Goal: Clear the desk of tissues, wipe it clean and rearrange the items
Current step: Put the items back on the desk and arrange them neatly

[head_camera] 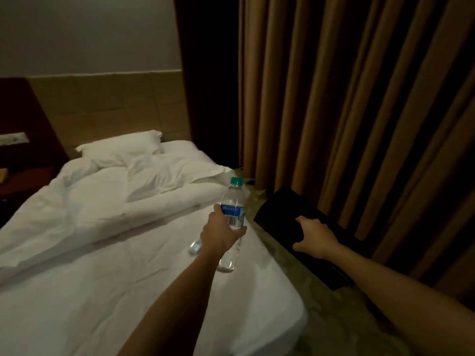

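Clear plastic water bottle [232,209] with teal cap, upright over the bed [102,253] edge | left hand [220,233] wrapped around its label | right hand [314,238] gripping a black case [282,209] above the floor, near brown curtains [359,98]

Both forearms are bare to the frame edge, hands [221,235] ungloved, without rings.

The water bottle [232,201] label's print and barcode are unreadable.
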Available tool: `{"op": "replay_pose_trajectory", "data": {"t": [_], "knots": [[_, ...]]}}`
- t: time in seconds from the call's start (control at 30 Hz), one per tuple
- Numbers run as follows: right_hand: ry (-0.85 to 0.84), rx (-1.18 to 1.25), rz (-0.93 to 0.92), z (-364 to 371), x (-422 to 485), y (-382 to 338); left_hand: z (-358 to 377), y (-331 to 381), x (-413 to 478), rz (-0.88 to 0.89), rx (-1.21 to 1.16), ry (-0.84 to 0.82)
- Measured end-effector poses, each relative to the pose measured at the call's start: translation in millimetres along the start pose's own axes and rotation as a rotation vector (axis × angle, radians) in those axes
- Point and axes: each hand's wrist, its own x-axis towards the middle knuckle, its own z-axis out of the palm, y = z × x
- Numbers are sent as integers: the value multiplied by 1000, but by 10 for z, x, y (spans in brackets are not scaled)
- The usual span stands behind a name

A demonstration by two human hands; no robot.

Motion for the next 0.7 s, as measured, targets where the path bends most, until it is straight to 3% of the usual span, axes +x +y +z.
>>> {"op": "replay_pose_trajectory", "data": {"t": [0.37,0.7], "knots": [[134,-23,338,-898,-1098,1843,1495,1745,-432,328,-14,-285],[318,-44,762,-1017,-2259,2471,2452,2952,-876,685,-73,-623]]}}
